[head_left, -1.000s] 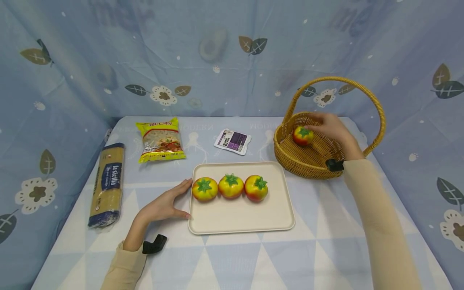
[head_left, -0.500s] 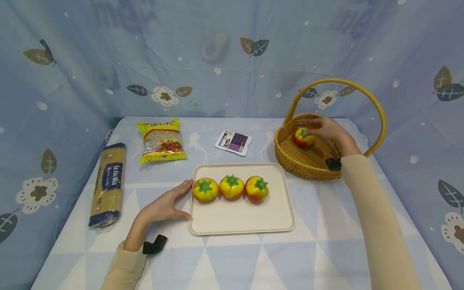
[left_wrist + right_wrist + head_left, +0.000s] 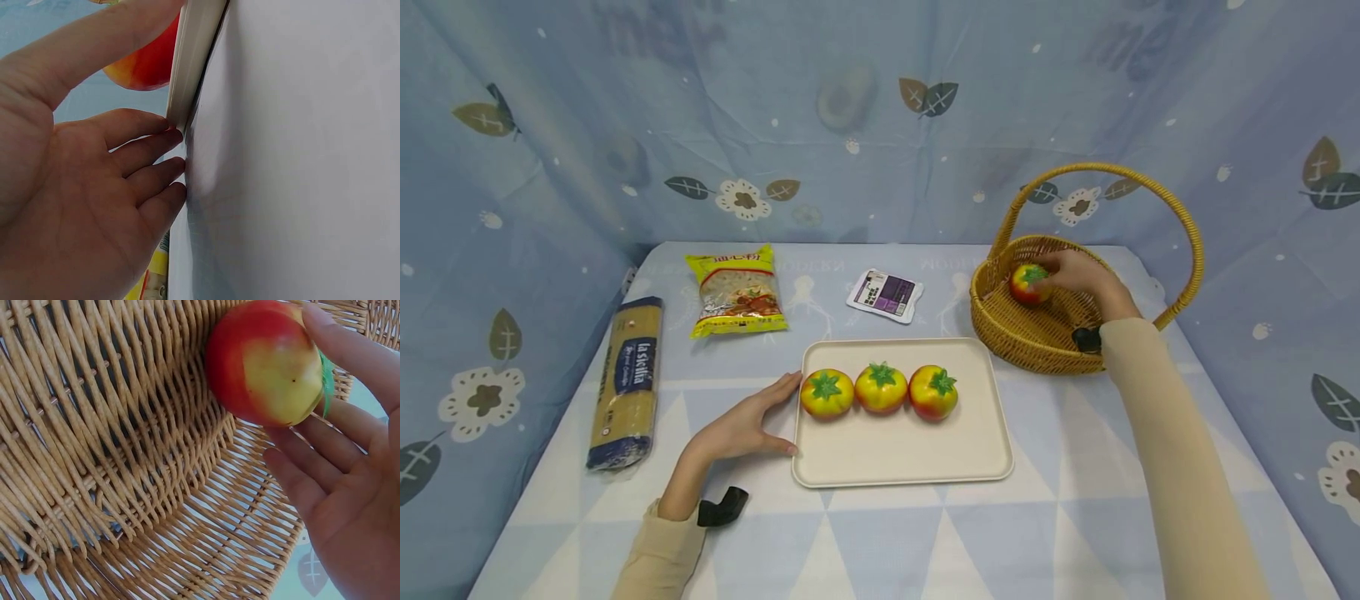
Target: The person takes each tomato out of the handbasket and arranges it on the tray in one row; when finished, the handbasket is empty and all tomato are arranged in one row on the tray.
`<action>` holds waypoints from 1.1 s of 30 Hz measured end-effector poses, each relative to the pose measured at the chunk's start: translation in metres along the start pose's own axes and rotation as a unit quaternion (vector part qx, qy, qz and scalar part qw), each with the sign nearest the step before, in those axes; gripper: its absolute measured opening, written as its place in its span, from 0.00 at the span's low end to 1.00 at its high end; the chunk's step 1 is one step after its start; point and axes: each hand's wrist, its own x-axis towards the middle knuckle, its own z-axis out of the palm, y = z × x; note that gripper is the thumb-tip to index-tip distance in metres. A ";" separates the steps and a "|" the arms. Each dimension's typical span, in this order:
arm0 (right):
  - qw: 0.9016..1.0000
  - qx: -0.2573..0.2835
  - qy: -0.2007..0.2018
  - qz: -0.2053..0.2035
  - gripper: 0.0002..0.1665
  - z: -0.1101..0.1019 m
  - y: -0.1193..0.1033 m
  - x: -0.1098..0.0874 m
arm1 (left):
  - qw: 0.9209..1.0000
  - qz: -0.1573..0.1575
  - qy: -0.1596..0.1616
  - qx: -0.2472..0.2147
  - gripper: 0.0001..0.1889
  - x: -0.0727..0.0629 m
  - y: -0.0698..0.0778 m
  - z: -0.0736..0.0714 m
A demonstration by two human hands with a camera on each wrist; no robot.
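Note:
My left hand (image 3: 741, 429) rests at the left edge of a cream tray (image 3: 902, 457), its fingers extended and touching the rim. In the left wrist view, the fingertips meet the tray's side wall. Three red-yellow tomatoes with green leafy tops, the left one (image 3: 827, 394), the middle one (image 3: 881, 388) and the right one (image 3: 932, 392), sit in a row on the tray. Inside the wicker basket (image 3: 1037, 354), my right hand (image 3: 1078, 275) holds another tomato (image 3: 265, 365) between thumb and fingers, close to the woven wall.
A yellow food bag (image 3: 739, 292) and a small purple-white packet (image 3: 885, 295) lie behind the tray. Along the left side lies a long pasta pack (image 3: 627, 383). The basket's tall handle (image 3: 1191, 233) arches above the right forearm. Patterned curtains (image 3: 850, 125) enclose the table.
My right hand has shifted down and closer around the basket's tomato, its thumb now lower on the fruit. The left hand, tray and the three tomatoes on it have stayed put.

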 end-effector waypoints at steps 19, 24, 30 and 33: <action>1.000 -0.025 0.001 -0.010 0.46 0.001 0.006 0.004 | 1.000 0.004 0.000 0.004 0.59 0.000 0.000 -0.001; 0.999 -0.039 -0.004 -0.008 0.47 0.001 0.005 0.005 | 1.000 0.004 0.000 0.004 0.59 0.000 -0.001 0.000; 0.999 -0.041 0.000 0.000 0.46 -0.002 0.001 0.003 | 1.000 0.003 0.000 0.001 0.59 0.000 -0.001 0.000; 0.999 -0.048 0.007 0.002 0.47 -0.005 -0.003 0.001 | 1.000 0.004 0.001 0.003 0.59 0.000 -0.002 0.000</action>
